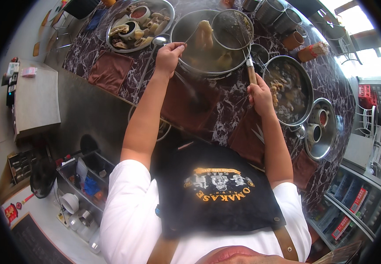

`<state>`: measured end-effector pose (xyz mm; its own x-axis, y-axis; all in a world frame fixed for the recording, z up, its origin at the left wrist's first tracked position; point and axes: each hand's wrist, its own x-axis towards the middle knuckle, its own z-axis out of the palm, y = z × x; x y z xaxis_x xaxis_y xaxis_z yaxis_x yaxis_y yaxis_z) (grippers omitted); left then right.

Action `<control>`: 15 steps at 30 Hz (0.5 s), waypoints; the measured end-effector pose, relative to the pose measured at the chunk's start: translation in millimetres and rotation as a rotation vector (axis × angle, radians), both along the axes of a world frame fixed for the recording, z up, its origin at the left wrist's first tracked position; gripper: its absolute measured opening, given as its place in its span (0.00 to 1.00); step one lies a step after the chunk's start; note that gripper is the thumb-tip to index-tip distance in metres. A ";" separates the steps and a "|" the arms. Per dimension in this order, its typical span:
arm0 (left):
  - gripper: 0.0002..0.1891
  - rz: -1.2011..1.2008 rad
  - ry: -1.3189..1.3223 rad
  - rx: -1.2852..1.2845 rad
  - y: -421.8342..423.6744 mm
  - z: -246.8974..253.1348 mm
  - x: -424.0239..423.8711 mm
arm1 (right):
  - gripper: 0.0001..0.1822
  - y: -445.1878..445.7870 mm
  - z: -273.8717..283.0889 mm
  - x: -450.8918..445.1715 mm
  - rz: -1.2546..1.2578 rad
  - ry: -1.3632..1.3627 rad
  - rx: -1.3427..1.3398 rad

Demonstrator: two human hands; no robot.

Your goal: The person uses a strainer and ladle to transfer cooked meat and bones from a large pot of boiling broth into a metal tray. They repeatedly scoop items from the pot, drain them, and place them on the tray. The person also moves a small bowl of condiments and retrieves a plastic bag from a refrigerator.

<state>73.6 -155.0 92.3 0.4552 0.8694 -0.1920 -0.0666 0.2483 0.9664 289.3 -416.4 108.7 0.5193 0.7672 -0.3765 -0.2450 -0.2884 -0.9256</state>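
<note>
My left hand (169, 58) pinches a thin dark metal hook or cord (192, 35) at the near left rim of a large round pot (207, 71). From its far end a pale piece of meat, seemingly poultry (205, 35), hangs over the cloudy liquid. My right hand (260, 94) grips the wooden handle (251, 73) of a round wire-mesh strainer (231, 30). The strainer's mesh lies over the pot's right side, close beside the meat. Another pale piece (225, 61) shows in the liquid, blurred by steam.
Right of the pot stands a second pot of meat in broth (289, 95), then a metal basin with small sauce pots (320, 145). A platter of cooked meat (157, 29) sits at the far left. Brown cloths (111, 71) and scissors (259, 133) lie on the marbled table (225, 122).
</note>
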 end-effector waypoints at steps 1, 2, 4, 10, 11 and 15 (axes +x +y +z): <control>0.08 0.002 -0.002 0.028 2.3 0.8 -3.9 | 0.28 0.4 -2.8 -1.2 0.001 0.008 -0.011; 0.08 0.015 0.029 0.011 3.7 1.2 -8.9 | 0.27 0.8 -5.3 -2.2 0.001 0.015 -0.022; 0.08 -0.003 0.054 0.002 4.2 5.9 -21.1 | 0.24 1.6 -7.1 -3.2 0.012 0.044 -0.024; 0.09 0.127 -0.119 -0.081 1.9 21.0 -103.7 | 0.24 0.8 -18.0 -5.7 0.024 0.066 -0.020; 0.09 0.166 -0.156 -0.070 -0.2 22.8 -121.7 | 0.24 0.8 -21.0 -4.6 0.015 0.066 -0.023; 0.10 0.349 -0.144 -0.027 -29.9 37.9 -214.1 | 0.23 -1.8 -24.8 -1.2 0.052 0.046 -0.012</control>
<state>-140.6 -184.9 130.2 0.1566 0.9725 -0.1725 -0.2861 0.2118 0.9345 288.2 -418.1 84.0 0.4611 0.7880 -0.4081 -0.2715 -0.3126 -0.9103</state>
